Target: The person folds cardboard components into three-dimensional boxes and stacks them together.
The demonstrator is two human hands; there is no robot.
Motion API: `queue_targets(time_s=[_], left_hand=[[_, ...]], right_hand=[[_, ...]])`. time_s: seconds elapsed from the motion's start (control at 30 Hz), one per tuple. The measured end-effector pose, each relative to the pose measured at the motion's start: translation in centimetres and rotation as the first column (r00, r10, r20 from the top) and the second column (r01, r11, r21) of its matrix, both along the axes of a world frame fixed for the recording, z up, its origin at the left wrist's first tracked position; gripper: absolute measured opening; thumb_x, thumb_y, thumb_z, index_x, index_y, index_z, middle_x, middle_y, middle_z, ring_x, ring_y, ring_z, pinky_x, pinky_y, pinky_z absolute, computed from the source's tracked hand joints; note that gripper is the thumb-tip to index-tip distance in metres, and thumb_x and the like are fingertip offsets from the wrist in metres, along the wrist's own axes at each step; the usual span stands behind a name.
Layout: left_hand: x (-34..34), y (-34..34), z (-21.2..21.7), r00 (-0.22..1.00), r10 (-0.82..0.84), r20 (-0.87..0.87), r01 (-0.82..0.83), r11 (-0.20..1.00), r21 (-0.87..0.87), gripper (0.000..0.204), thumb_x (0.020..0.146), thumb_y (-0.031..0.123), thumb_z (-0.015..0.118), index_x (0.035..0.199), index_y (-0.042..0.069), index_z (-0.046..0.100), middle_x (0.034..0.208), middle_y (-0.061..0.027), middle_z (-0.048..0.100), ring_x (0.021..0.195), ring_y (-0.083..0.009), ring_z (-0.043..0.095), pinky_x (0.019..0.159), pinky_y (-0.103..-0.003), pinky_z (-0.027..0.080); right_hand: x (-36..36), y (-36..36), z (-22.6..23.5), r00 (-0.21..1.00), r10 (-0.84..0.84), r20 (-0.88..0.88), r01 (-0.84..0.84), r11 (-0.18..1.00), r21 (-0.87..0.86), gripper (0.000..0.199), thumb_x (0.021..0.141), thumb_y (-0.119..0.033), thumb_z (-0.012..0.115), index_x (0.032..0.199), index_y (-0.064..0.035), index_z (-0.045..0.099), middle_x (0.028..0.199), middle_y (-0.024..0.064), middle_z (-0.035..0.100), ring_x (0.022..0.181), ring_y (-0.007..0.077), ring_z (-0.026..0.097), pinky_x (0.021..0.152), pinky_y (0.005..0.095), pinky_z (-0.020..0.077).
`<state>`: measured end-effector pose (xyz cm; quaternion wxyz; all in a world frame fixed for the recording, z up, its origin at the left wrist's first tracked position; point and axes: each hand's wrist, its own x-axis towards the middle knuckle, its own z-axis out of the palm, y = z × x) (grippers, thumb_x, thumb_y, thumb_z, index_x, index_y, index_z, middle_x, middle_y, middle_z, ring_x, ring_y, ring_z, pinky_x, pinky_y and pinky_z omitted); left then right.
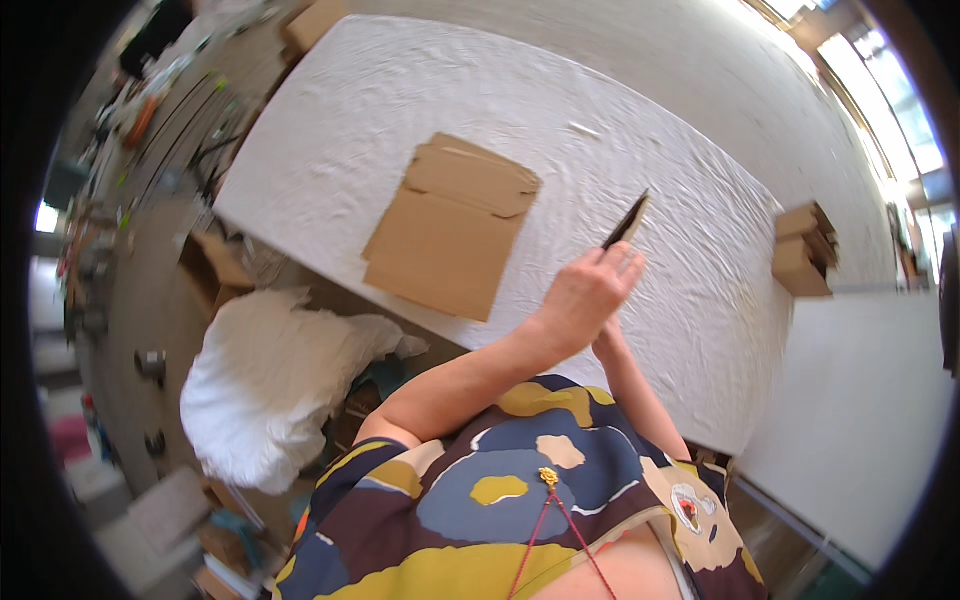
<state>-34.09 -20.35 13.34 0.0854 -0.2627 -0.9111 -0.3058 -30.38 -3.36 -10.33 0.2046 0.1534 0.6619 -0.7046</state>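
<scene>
A thin flat piece with a dark face and a pale tan edge point(629, 220) stands tilted above the white-covered table point(690, 260), seen almost edge-on. Closed around its lower end is my left hand point(590, 292). Just below and behind it lies my right hand point(607, 334), its fingers hidden by the left, so its grip does not show. To the left of my hands, a flat stack of brown cardboard point(450, 235) rests on the table, with flaps at its far end. What kind of thing the thin piece is cannot be made out.
A small white scrap point(584, 129) lies toward the table's far side. Brown boxes point(803, 250) stand at its right edge, beside a pale flat surface point(850, 420). At the near left sits a bulky white plastic bundle point(265, 390), with an open carton point(215, 270) behind it.
</scene>
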Motion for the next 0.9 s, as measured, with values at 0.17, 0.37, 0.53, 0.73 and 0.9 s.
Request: queue_targets(time_s=[0.17, 0.37, 0.53, 0.73, 0.9], left_hand=[[-0.3, 3.1, -4.4, 1.000, -0.026, 0.008, 0.027, 0.998, -0.049, 0.058, 0.077, -0.001, 0.063, 0.134, 0.004, 0.053, 0.132, -0.0149, 0.054, 0.102, -0.0316, 0.065, 0.077, -0.039, 0.058], [0.7, 5.8, -6.0, 0.984, -0.147, 0.101, 0.127, 0.975, 0.181, 0.049, 0.083, 0.002, 0.067, 0.127, 0.004, 0.046, 0.120, -0.0173, 0.053, 0.093, -0.0386, 0.065, 0.069, -0.045, 0.056], [0.4, 6.2, -6.6, 0.956, -0.275, 0.103, 0.253, 0.949, 0.188, 0.035, 0.086, 0.000, 0.059, 0.120, 0.004, 0.051, 0.116, -0.0180, 0.054, 0.087, -0.0394, 0.065, 0.068, -0.047, 0.054], [0.0, 6.1, -5.6, 0.979, -0.191, -0.067, 0.187, 0.980, -0.062, 0.043, 0.083, -0.005, 0.054, 0.124, 0.005, 0.055, 0.122, -0.0086, 0.056, 0.108, -0.0342, 0.057, 0.085, -0.046, 0.051], [-2.4, 6.4, -6.7, 0.988, 0.042, 0.148, -0.051, 0.997, 0.054, 0.069, 0.074, -0.006, 0.059, 0.140, 0.010, 0.049, 0.124, -0.0080, 0.059, 0.111, -0.0339, 0.056, 0.090, -0.046, 0.051]], right_hand=[[-0.8, 3.4, 1.7, 0.959, -0.204, 0.195, 0.212, 0.977, -0.019, 0.073, 0.095, -0.052, 0.059, 0.151, -0.0113, 0.038, 0.153, 0.0075, 0.040, 0.133, 0.0232, 0.045, 0.096, 0.0482, 0.0481], [-1.9, 4.6, 13.0, 0.914, -0.406, -0.006, 0.400, 0.901, -0.171, 0.077, 0.094, -0.051, 0.062, 0.153, -0.0112, 0.034, 0.153, 0.0093, 0.039, 0.130, 0.0245, 0.047, 0.093, 0.0432, 0.0499], [-2.5, 4.5, 13.7, 0.922, -0.367, -0.123, 0.367, 0.930, -0.018, 0.070, 0.093, -0.037, 0.062, 0.152, -0.0084, 0.036, 0.136, 0.0081, 0.055, 0.115, 0.0203, 0.057, 0.084, 0.0385, 0.0525], [-4.1, 5.5, 13.9, 0.894, -0.169, -0.415, 0.375, 0.791, 0.483, 0.053, 0.074, -0.005, 0.054, 0.127, 0.0027, 0.055, 0.104, 0.0252, 0.065, 0.093, 0.0391, 0.065, 0.083, 0.0415, 0.0510], [-4.3, 5.0, 15.4, 0.941, -0.151, -0.304, 0.309, 0.751, 0.583, 0.048, 0.076, -0.002, 0.052, 0.124, -0.0042, 0.060, 0.106, 0.0260, 0.067, 0.102, 0.0442, 0.063, 0.090, 0.0481, 0.0496]])
